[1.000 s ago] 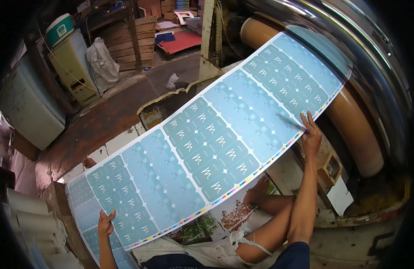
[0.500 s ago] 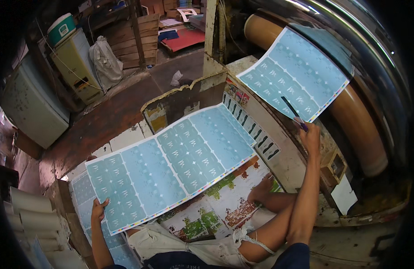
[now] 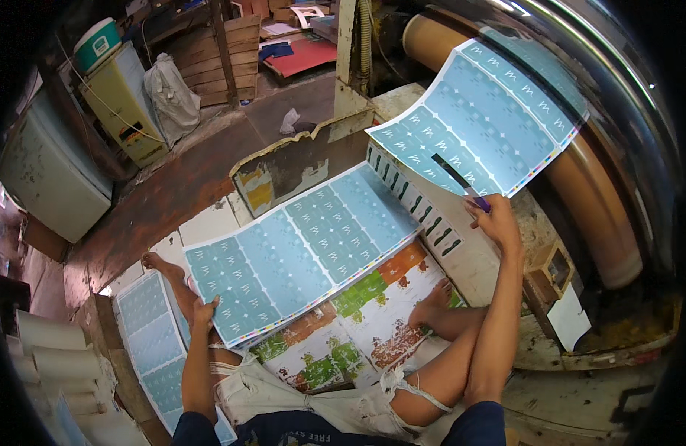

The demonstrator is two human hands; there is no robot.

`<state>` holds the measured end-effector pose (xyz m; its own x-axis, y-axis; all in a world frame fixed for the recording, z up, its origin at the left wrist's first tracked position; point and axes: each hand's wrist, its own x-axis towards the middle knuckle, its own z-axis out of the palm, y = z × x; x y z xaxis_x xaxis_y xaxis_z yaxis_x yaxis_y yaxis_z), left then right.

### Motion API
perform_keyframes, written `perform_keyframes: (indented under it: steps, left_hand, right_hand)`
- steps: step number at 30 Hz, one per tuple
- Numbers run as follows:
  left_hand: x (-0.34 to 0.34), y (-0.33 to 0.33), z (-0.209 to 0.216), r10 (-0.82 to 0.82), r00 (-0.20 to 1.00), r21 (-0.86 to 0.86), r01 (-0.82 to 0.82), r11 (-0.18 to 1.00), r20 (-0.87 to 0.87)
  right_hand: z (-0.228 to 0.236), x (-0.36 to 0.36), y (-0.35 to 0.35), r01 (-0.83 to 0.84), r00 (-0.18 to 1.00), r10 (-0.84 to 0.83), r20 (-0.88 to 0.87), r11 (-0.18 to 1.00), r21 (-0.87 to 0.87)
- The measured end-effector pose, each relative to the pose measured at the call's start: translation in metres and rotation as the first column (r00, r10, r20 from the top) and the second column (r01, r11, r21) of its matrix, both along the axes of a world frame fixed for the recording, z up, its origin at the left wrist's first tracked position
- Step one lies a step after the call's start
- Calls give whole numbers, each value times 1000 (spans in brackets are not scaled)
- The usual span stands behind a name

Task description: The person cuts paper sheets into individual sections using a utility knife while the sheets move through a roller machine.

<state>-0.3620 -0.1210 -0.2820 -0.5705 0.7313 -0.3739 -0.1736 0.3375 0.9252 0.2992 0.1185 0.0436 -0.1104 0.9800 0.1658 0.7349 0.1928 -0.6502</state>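
Observation:
My left hand (image 3: 204, 311) grips the near left edge of a large blue-green printed sheet (image 3: 276, 269), with the thumb on top. That sheet lies across my lap area, its far right end against a board with a row of dark slots. My right hand (image 3: 497, 220) is closed round a slim tool (image 3: 477, 199) with a purple handle and a long, dark, flat end; its exact kind is unclear. The dark end lies over the lower part of a second printed sheet (image 3: 492, 119), which hangs curved from a large roller.
The shiny metal cylinder and brown roller (image 3: 603, 215) stand close on my right. More printed sheets (image 3: 151, 327) lie at my left. A small wooden box (image 3: 549, 273) is fixed beside my right forearm. My bare feet rest on the paint-worn surface (image 3: 343, 320).
My left hand has moved right, shifting the lap sheet right with it. The sheet at the roller extends farther out, showing another patterned row. My right hand and tool have shifted slightly left.

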Motion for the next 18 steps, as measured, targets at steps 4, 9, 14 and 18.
perform_keyframes:
  steps: [4,9,14,18]
  left_hand:
    - [8,-5,5,-34,974,-22,30,999,-224]
    - [103,21,52,-442,206,-465,-78,882,-873]
    - [194,54,33,-531,219,-389,470,793,-819]
    - [288,74,19,-699,32,-574,545,611,-714]
  right_hand:
    - [18,-1,2,-28,999,31,30,996,-90]
    - [-1,0,1,-28,999,33,34,991,-133]
    - [-3,-15,3,-65,992,88,95,972,-224]
    - [-4,-15,-9,-108,992,120,34,963,-247]
